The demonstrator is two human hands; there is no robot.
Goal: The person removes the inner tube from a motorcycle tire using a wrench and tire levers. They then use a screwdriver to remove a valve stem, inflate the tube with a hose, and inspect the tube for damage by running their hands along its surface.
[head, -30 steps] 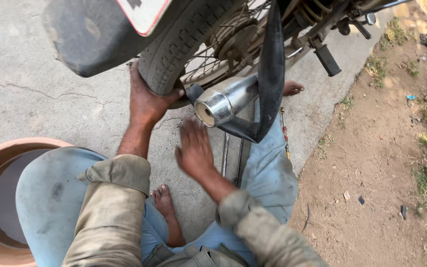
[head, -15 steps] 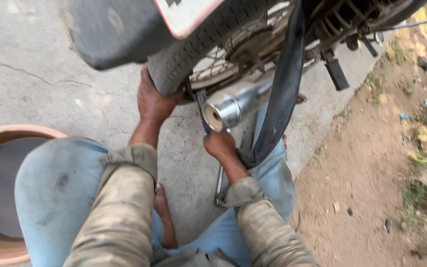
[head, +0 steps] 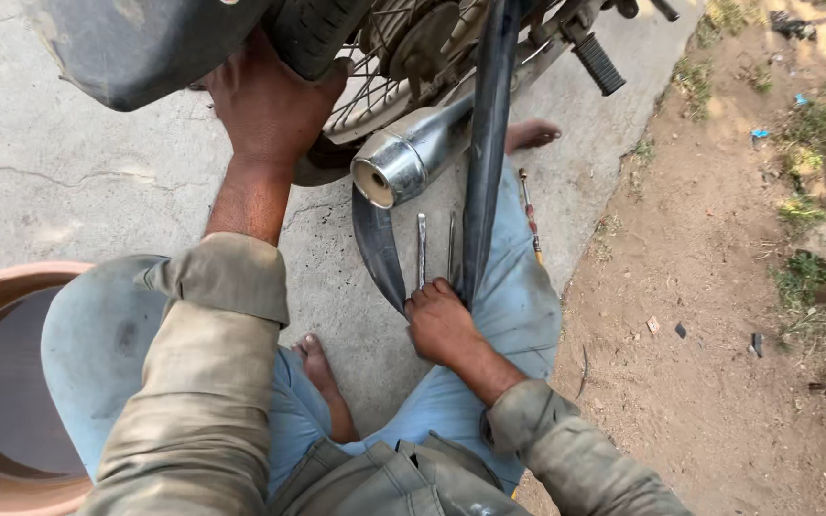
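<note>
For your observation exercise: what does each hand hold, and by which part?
The right hand grips the black rubber inner tube at the bottom of its loop. The left hand presses on the motorcycle's black rear tyre.
</note>
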